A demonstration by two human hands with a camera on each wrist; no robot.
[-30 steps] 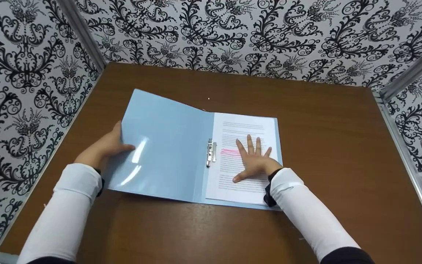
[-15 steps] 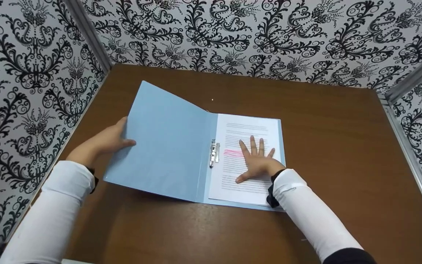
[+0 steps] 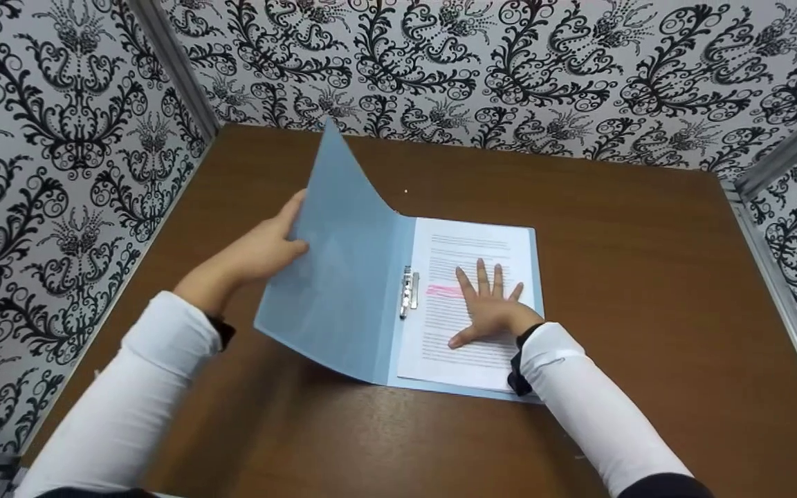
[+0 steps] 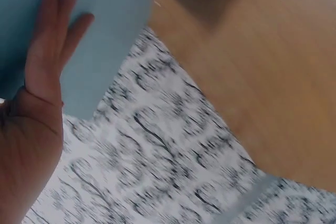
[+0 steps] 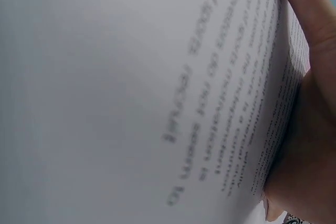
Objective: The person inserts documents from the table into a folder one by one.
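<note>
A light blue folder (image 3: 343,290) lies spread on the table, its left cover raised and leaning up from the spine. My left hand (image 3: 260,249) holds that cover by its outer edge, thumb on the inner face. In the left wrist view, the fingers (image 4: 47,40) stretch along the cover's outer side (image 4: 115,19). Printed sheets (image 3: 461,370) with a pink highlighted band rest on the folder's right side, beside a metal clip (image 3: 407,294). On the sheets my right hand (image 3: 492,315) rests flat with fingers spread; print (image 5: 210,77) fills much of the right wrist view.
The brown wooden table (image 3: 647,277) extends around the folder. Black-and-white patterned walls (image 3: 544,76) rise at the back and both sides, with grey metal strips (image 3: 170,62) at the corners. A tiny white speck (image 3: 405,191) lies behind the folder.
My left hand has lifted the folder's left cover from nearly flat to steeply tilted, moving up and right. The right hand stays in place on the sheets.
</note>
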